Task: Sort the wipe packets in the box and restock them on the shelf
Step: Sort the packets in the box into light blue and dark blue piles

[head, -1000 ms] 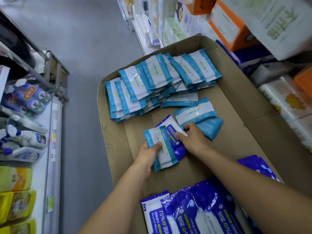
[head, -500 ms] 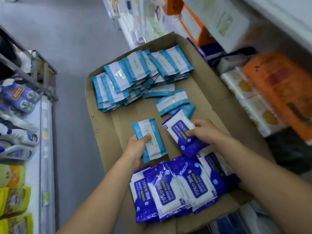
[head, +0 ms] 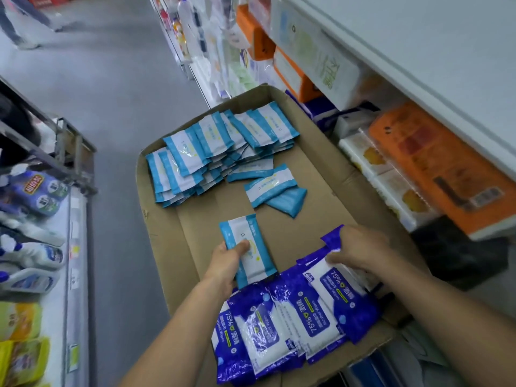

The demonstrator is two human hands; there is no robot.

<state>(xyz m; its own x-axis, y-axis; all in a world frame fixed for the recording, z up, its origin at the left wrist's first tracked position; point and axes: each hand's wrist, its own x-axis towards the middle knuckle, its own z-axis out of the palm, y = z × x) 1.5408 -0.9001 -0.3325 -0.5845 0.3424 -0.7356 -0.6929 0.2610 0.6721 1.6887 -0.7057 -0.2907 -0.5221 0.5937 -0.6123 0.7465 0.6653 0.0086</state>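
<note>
- My left hand (head: 227,259) fingers grasp a light-blue wipe packet (head: 247,248), thumb on top, held just above the box (head: 329,174) floor.
- My right hand (head: 360,251) fingers pinch the top edge of a dark-blue alcohol wipe packet (head: 339,296), which lies on the row of dark-blue packets (head: 268,328) right below both hands.
- Just past my fingers: two loose light-blue packets (head: 272,187), one overlapping the other.
- Further out, at the box's far end: fanned stack of light-blue packets (head: 212,152).
- Shelf (head: 435,68) with orange packs (head: 435,166) to the right of my right hand; spray bottles (head: 30,255) far left.
</note>
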